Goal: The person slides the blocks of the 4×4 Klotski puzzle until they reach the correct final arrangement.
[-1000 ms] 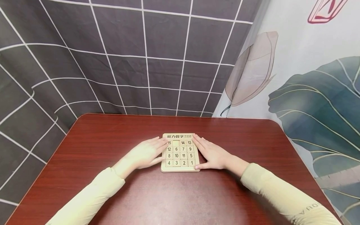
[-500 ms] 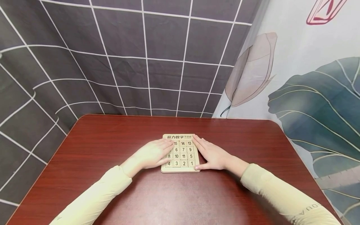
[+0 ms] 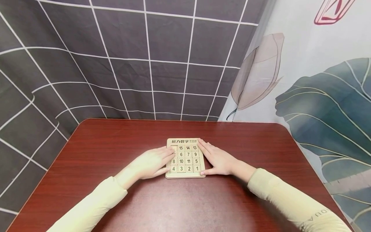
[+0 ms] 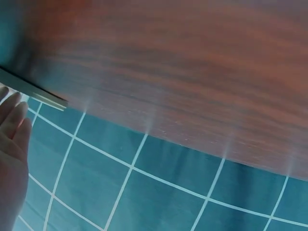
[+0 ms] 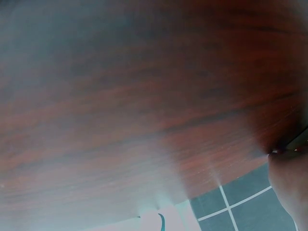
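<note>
A wooden number slide puzzle lies flat on the table, with Chinese lettering along its top border. Its gap is at the top-left corner, left of tile 15. From the left side, my left hand reaches over the edge; its fingertips touch the tiles about the 12, partly covering it. My right hand stays along the right edge, straight fingers at the upper corner and thumb on the lower corner. In the left wrist view, the puzzle's edge shows above the left fingers.
The reddish-brown table extends around the puzzle. Behind it hangs a dark grey curtain with white grid lines. A pale curtain with leaf prints is at the right.
Tile 15 has slid right from the top-left corner into the second slot, leaving the gap at the corner. My left hand moved right with it, then drew back left. The right hand stayed still.
</note>
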Demonstrator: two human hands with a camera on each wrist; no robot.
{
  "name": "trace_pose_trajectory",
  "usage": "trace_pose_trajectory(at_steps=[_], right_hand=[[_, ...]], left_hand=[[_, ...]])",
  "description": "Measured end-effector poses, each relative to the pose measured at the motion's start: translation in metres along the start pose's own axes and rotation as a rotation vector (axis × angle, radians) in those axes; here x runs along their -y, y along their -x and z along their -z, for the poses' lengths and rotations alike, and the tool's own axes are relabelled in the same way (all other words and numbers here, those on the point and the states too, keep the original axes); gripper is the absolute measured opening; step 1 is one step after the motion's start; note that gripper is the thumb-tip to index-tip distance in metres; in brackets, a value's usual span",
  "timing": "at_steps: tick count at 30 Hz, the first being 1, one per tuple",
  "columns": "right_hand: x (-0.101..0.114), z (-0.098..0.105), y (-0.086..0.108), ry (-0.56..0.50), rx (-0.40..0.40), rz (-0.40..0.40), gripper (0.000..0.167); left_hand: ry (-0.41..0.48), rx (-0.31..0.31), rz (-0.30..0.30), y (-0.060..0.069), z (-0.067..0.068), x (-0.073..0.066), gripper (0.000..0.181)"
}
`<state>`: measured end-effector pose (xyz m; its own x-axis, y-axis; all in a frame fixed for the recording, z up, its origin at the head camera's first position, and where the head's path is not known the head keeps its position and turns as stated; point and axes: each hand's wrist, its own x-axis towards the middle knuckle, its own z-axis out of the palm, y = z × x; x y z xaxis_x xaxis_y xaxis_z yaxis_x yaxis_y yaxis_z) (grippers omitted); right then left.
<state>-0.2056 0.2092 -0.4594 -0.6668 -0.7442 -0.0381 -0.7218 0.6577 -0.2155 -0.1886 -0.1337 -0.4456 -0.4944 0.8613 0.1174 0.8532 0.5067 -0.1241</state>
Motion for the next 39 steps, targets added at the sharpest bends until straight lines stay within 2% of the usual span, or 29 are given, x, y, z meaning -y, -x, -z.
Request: trace_pose_trajectory(at_steps=[3, 7, 20, 27, 32, 39], right_hand=[[0.001, 0.002, 0.000, -0.006, -0.005, 0.001, 0.115], [0.000, 0.001, 0.001, -0.004, -0.013, 0.004, 0.115], [0.000, 0.000, 0.000, -0.002, -0.008, 0.003, 0.115], [0.000, 0.000, 0.002, 0.002, -0.006, -0.001, 0.116], [-0.002, -0.002, 0.001, 0.009, 0.004, -0.009, 0.117], [-0.003, -0.002, 0.001, 0.006, 0.008, -0.016, 0.117]], left_hand=[[-0.011, -0.010, -0.006, 0.005, 0.000, -0.001, 0.059], [-0.013, -0.020, 0.001, 0.006, -0.001, -0.001, 0.060], [0.011, 0.015, 0.049, -0.006, -0.001, 0.008, 0.061], [0.011, 0.037, 0.064, -0.008, 0.001, 0.009, 0.062], [-0.003, 0.014, 0.043, -0.002, 0.001, 0.005, 0.061], [-0.029, -0.053, -0.044, 0.015, 0.004, -0.007, 0.060]])
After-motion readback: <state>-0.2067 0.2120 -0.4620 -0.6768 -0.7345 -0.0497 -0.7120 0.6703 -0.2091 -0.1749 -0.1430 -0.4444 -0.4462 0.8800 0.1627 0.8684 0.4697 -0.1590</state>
